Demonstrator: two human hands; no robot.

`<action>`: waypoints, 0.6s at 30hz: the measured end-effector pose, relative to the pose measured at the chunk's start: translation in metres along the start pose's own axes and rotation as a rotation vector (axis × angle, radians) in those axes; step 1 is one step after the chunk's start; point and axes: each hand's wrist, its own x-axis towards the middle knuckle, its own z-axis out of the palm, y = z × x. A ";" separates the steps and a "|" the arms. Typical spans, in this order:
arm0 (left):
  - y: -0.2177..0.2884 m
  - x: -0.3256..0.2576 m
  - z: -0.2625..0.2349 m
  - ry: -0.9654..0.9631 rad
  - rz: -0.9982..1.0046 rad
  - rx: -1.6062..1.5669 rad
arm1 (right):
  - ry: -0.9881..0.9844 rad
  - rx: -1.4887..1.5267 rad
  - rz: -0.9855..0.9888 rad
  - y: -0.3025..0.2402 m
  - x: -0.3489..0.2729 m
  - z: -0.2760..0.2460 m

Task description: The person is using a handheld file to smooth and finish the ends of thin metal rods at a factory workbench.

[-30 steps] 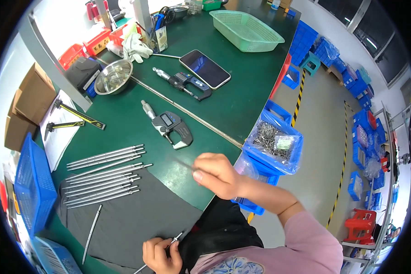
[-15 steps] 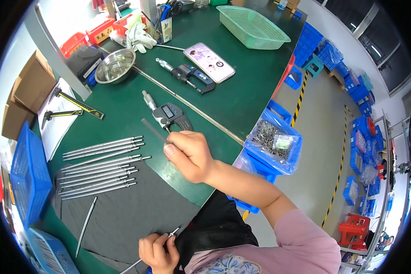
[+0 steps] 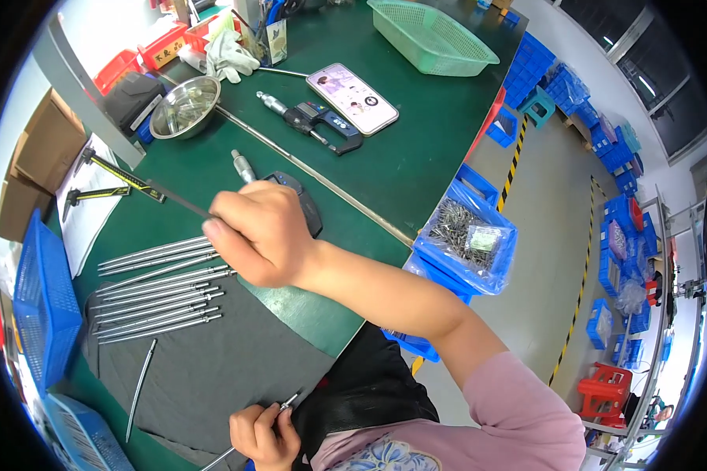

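My right hand, closed, pinches a thin flat grey metal strip, perhaps a small file, pointing up and left over the green table. Low at the table's near edge, my left hand is closed round a slim metal rod, whose stepped tip pokes out past the fingers. Several similar silver rods lie side by side, mostly on a grey cloth. One lone rod rests apart, nearer me. A digital micrometer is partly hidden behind my right hand.
A second micrometer lies beside a phone. Two calipers sit on papers at left, near a metal bowl. Blue baskets line the left side; a green basket stands far off. A parts bin is beyond the right edge.
My right hand has moved left with the strip, now partly covering the micrometer and reaching above the rod ends. My left hand still grips its rod in nearly the same place.
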 end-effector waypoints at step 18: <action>-0.002 -0.004 0.000 0.038 0.063 0.042 | 0.024 -0.168 -0.086 -0.001 -0.003 0.005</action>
